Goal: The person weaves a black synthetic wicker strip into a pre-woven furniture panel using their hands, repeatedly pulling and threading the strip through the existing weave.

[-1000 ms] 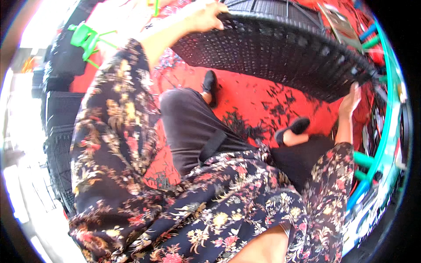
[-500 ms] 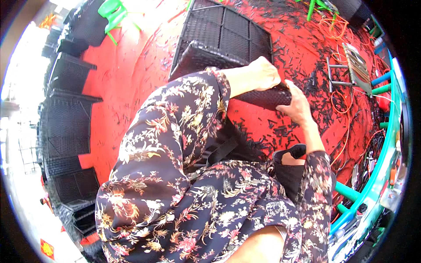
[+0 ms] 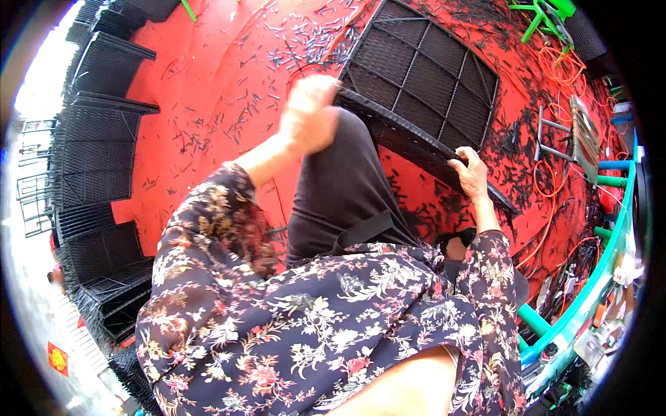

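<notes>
The black woven piece (image 3: pixel 429 83), with thin bars crossing its surface, is in front of me on the red floor covering (image 3: pixel 201 76), and its upper corner reaches the top border of my view, so I cannot say if a small part is cut off. My right hand (image 3: pixel 472 175) is at its near rim, the fingers bent over the edge and gripping it; their tips on the far side are difficult to see. My left hand (image 3: pixel 310 116) is badly blurred beside the left end of the same rim, so I cannot tell whether its fingers are open or closed, nor whether they touch the weave. Between my hands, my knee (image 3: pixel 341 173) in dark trousers hides a part of the piece's near side. Behind my right forearm a dark shoe (image 3: pixel 449 239) shows only partly. Many black strips (image 3: pixel 302 43) lie scattered, too small to count. At the upper right, a green chair (image 3: pixel 548 19) is cut by the round rim of the picture, above a tangled orange cord (image 3: pixel 559 66). To the left, dark woven pieces (image 3: pixel 97 156) stand in a row, their outer edges lost in glare.
</notes>
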The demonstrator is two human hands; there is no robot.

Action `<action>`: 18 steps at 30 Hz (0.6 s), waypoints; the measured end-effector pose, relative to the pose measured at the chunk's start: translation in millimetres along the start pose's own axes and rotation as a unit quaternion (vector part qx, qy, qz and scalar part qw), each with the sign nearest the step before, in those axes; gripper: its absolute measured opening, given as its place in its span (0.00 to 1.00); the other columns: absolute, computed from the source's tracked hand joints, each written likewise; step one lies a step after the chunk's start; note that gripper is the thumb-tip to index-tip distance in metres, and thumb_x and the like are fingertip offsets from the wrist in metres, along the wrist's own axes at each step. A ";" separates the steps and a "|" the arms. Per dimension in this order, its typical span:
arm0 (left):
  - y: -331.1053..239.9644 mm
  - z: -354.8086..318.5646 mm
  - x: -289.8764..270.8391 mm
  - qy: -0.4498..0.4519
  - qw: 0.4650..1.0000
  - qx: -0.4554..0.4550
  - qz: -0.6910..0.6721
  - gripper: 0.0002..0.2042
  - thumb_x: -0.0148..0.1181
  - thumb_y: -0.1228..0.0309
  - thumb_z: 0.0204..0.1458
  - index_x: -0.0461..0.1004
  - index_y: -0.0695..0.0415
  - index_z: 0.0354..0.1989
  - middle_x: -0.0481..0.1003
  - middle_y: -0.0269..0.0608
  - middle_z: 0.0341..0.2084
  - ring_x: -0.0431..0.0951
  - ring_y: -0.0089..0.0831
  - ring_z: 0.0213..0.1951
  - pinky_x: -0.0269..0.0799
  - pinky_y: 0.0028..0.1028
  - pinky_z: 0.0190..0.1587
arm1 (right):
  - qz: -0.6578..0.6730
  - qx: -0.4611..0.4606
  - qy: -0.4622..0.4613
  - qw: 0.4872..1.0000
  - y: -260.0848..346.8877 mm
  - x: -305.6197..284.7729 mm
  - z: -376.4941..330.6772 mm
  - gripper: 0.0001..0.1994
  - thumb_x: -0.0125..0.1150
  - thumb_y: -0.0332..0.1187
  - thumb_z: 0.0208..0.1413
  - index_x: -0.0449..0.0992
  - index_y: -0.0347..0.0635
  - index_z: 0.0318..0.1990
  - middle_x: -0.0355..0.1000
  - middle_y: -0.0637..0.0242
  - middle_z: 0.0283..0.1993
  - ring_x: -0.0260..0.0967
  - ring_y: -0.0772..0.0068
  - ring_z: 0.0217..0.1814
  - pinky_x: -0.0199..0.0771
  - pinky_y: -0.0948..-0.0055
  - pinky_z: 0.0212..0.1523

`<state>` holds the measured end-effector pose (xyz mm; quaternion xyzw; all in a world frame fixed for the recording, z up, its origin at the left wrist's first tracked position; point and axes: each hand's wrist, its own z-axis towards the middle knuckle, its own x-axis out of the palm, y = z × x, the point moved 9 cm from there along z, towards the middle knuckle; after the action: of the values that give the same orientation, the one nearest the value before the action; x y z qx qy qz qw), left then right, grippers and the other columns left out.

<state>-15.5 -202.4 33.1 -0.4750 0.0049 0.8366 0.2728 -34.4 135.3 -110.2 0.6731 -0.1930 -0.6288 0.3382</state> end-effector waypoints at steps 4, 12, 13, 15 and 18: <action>129.3 -49.0 99.1 0.116 0.970 -0.209 -0.043 0.27 0.54 0.81 0.38 0.63 0.61 0.53 0.68 0.53 0.48 0.69 0.42 0.50 0.64 0.35 0.54 | -0.031 0.031 0.005 0.999 -26.3 -24.8 -27.5 0.14 0.64 0.32 0.43 0.70 0.38 0.36 0.70 0.62 0.33 0.70 0.68 0.37 0.69 0.72 0.42; 101.9 -69.9 203.0 0.354 0.710 -0.353 -0.496 0.11 0.59 0.76 0.42 0.78 0.58 0.36 0.77 0.28 0.29 0.72 0.17 0.33 0.67 0.22 0.40 | -0.187 -0.031 0.015 0.982 -10.4 -20.4 -35.9 0.18 0.64 0.39 0.42 0.71 0.42 0.40 0.71 0.59 0.39 0.68 0.55 0.43 0.68 0.65 0.44; 104.5 -72.9 208.9 0.339 0.726 -0.350 -0.486 0.10 0.58 0.78 0.42 0.79 0.58 0.35 0.77 0.28 0.28 0.72 0.17 0.32 0.67 0.22 0.40 | -0.141 -0.018 0.012 0.990 -20.6 -18.0 -33.3 0.17 0.65 0.37 0.39 0.72 0.42 0.38 0.71 0.61 0.35 0.69 0.59 0.38 0.68 0.68 0.40; 100.0 -60.5 202.5 0.337 0.766 -0.333 -0.434 0.12 0.57 0.80 0.38 0.78 0.60 0.34 0.77 0.31 0.27 0.72 0.19 0.31 0.68 0.23 0.38 | -0.007 0.090 0.041 0.995 -48.1 -14.6 -29.8 0.14 0.65 0.31 0.38 0.74 0.42 0.36 0.71 0.67 0.29 0.68 0.71 0.32 0.68 0.74 0.36; 91.5 -14.8 180.6 0.293 0.791 -0.315 -0.435 0.15 0.57 0.81 0.33 0.78 0.60 0.35 0.77 0.33 0.25 0.72 0.23 0.29 0.68 0.24 0.38 | 0.144 0.071 -0.023 0.987 -43.5 -39.4 -18.5 0.12 0.65 0.23 0.38 0.75 0.38 0.34 0.71 0.75 0.27 0.63 0.85 0.29 0.64 0.82 0.34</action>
<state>-118.2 -202.6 -142.0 -0.7090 -0.3866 0.4049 0.4288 -28.8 196.5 -112.7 0.6460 -0.3398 -0.5732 0.3724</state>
